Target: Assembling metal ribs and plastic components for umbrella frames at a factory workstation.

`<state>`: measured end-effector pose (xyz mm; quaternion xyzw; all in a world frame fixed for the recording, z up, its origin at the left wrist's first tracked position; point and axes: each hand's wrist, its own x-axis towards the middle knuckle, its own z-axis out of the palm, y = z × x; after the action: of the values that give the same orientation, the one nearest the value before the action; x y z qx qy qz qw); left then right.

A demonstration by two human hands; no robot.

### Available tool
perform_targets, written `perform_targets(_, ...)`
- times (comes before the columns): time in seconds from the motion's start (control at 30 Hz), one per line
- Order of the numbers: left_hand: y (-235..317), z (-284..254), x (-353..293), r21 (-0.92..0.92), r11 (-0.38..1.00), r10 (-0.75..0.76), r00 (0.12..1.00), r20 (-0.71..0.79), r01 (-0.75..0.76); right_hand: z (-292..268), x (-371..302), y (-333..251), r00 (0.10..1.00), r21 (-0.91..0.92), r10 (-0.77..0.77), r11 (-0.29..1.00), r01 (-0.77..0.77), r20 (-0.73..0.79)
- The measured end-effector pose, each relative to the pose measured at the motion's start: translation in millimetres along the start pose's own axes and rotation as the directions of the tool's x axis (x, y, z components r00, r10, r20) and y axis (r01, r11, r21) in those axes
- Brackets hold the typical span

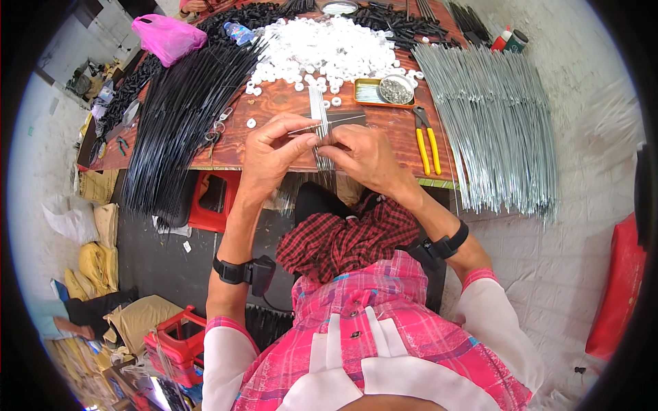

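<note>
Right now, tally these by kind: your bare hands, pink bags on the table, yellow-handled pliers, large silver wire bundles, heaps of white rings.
Hands, left hand and right hand: 2
Pink bag: 1
Yellow-handled pliers: 1
Large silver wire bundle: 1
Heap of white rings: 1
Total: 6

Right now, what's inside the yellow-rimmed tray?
The tray shows thin, pale rods at left; a round tin of small metal pieces covers its right end, hiding whatever lies beneath.

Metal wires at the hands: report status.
Left hand, right hand: fingers closed on metal wires. Wires bunched between hands. Yellow-handled pliers right, clear of hands.
</note>
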<state>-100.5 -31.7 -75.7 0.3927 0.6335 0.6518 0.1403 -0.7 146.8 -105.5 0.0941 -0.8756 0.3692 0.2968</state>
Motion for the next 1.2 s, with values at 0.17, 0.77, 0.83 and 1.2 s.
perform_targets(0.17, -3.5, -3.5, 0.2, -0.033, 0.999, -0.042, 0.999, -0.013, 0.041, 2.9, 2.4, 1.1, 1.000, -0.020, -0.006, 1.000, 0.006, 0.009)
perform_targets(0.77, -15.1, -3.2, 0.9, -0.050, 0.996, -0.070, 0.997, 0.030, 0.072, 10.9, 4.4, 6.6, 0.998, -0.020, -0.059, 0.998, 0.059, 0.020)
perform_targets(0.83, -14.5, -1.4, 0.6, -0.036, 0.995, -0.096, 0.995, 0.034, 0.097, 14.2, 4.0, 11.6, 0.998, -0.003, -0.069, 0.998, 0.069, 0.009)
perform_targets(1.2, -17.0, 2.0, -1.6, -0.061, 0.991, -0.120, 0.993, 0.019, 0.121, 20.4, -0.9, 12.0, 0.999, 0.039, -0.013, 0.999, 0.011, 0.047)
